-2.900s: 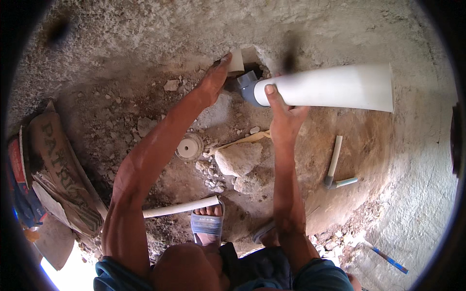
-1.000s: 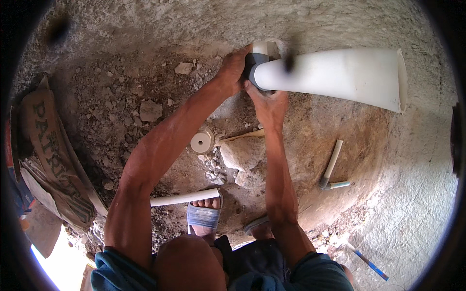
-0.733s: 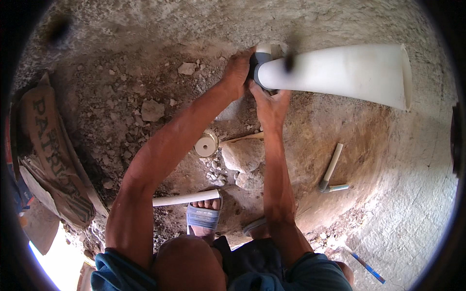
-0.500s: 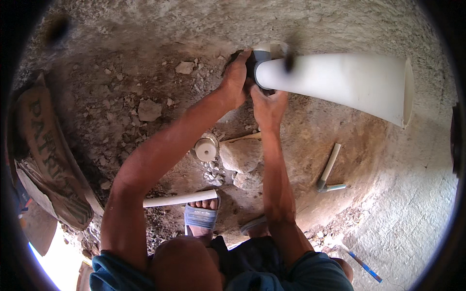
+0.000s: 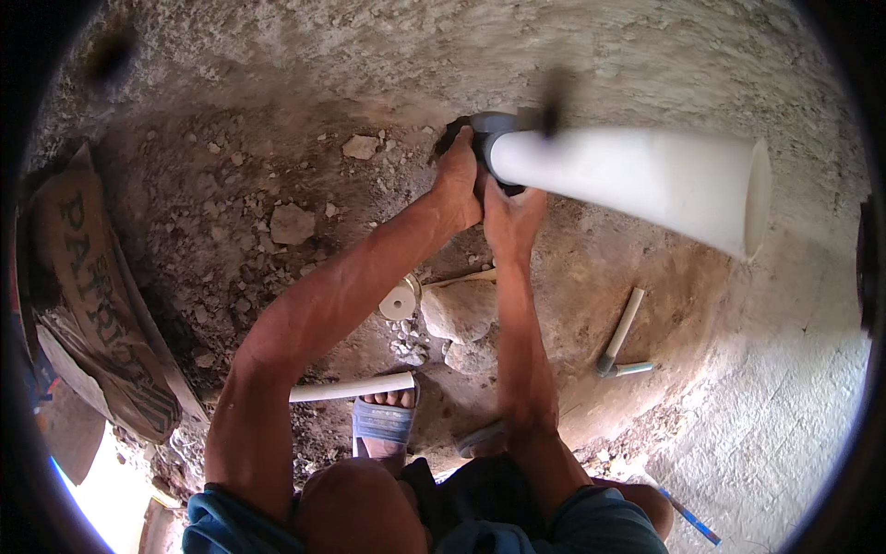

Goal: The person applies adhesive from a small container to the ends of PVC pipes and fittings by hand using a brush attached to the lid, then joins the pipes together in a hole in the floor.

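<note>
A grey pipe fitting point(image 5: 496, 124) is gripped from both sides near the wall base. On its left, my left hand point(image 5: 458, 182) is closed round it, fingertips hidden behind. Beneath it, my right hand point(image 5: 514, 222) grips the underside, its fingers partly out of sight. A wide white plastic pipe point(image 5: 646, 180) sits in the fitting's socket and stretches to the right, slightly tilted, its open far end close to the right wall.
Stones point(image 5: 459, 311) and a white roll point(image 5: 398, 302) lie between my arms. A thin white pipe point(image 5: 355, 387) crosses near my sandalled foot. Right of my arm lies a thin pipe with an elbow point(image 5: 620, 337). A brown sack point(image 5: 101, 295) rests at left; a blue hacksaw blade-like strip point(image 5: 690, 517) leans lower right.
The fitting and white pipe have shifted slightly in view, and the pipe's far end has come nearer and lower. Both hands keep hold of the fitting. The whole view has also moved a little.
</note>
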